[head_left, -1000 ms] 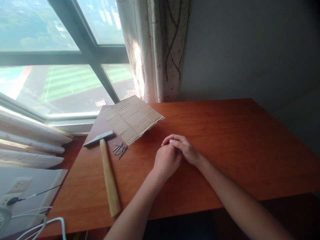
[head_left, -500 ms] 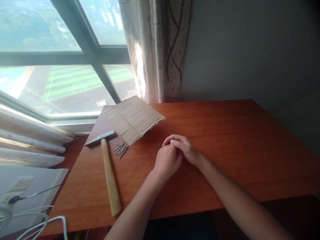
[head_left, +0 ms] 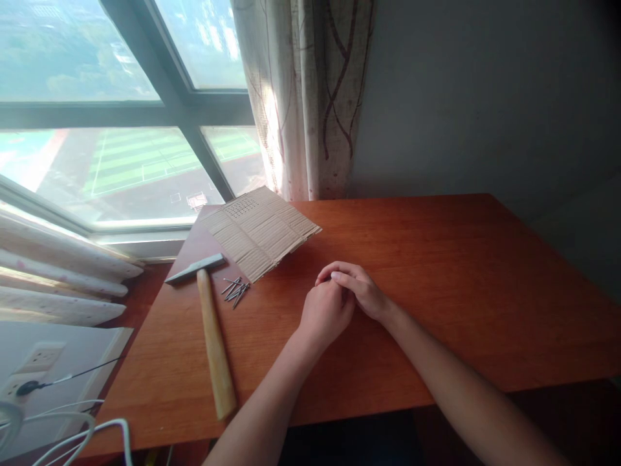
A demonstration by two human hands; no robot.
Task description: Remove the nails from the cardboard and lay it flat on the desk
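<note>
My left hand is closed above the wooden table, its curled fingers mostly out of sight. Over its front my right hand is wrapped, touching the knuckles. Whether anything lies inside the left hand is hidden. To the left, a hammer with a wooden handle and grey metal head lies flat. Between its head and my hands is a small pile of several nails. Behind the nails, a piece of corrugated cardboard has a grid of small dark marks near its far corner.
The brown wooden table runs to a dark wall at the back right. A window and a patterned curtain border its far left. White cables and a wall socket are at lower left.
</note>
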